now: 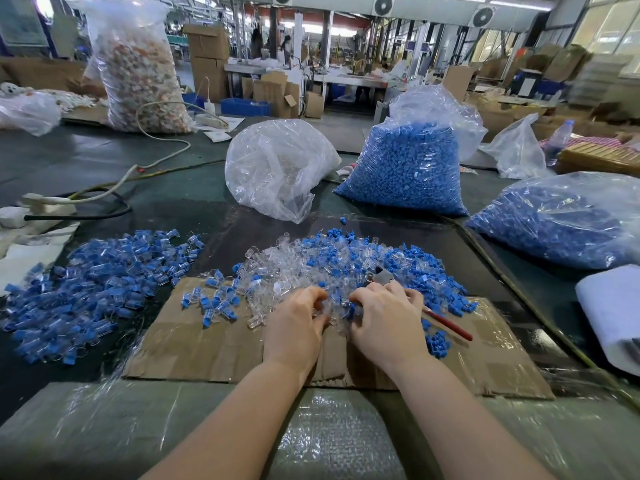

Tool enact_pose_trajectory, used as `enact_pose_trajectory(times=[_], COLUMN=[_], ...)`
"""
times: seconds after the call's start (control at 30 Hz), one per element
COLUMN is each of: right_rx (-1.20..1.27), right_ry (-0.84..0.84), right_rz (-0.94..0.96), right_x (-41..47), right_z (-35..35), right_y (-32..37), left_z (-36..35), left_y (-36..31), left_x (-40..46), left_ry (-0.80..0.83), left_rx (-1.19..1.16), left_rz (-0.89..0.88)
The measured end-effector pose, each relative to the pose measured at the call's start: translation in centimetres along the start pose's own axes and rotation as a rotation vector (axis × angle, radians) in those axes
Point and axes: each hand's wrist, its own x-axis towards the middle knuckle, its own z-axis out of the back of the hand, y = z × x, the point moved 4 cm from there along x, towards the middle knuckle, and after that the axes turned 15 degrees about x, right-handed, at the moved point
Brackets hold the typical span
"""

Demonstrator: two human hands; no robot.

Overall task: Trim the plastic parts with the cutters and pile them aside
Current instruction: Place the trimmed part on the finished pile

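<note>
One view only: head cam, worn by the person, wide-angle, looks fwd and down over both forearms onto the worktable (pixel 104 161). Very near at the bottom edge, where the arms enter the frame; left hand (pixel 294 325) and right hand (pixel 384 323) sit just below centre, close to the lens. The cardboard sheet (pixel 194 344) fills the near-mid ground. Toward the top the view reaches far across the table to the factory hall behind. Straight lines bow near the edges, esp. at the sides. No 2nd view, so no shared area.
</note>
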Motion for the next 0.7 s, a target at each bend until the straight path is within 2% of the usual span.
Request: enact_pose_trajectory(times=[0.3, 0.7], right_rx=[-0.076, -0.058], right_ry=[-0.035, -0.059], right_rz=[0.000, 0.006], right_x=[0.50, 0.76], right_z=[-0.50, -0.49], right_y=[0.09, 0.06], left_z=[-0.32, -0.12], left_y=[0.60, 0.48], left_x=[0.00, 0.10], left_ry=[-0.022, 0.021], left_rx=[-0.075, -0.036], left_rz=[0.081, 0.041])
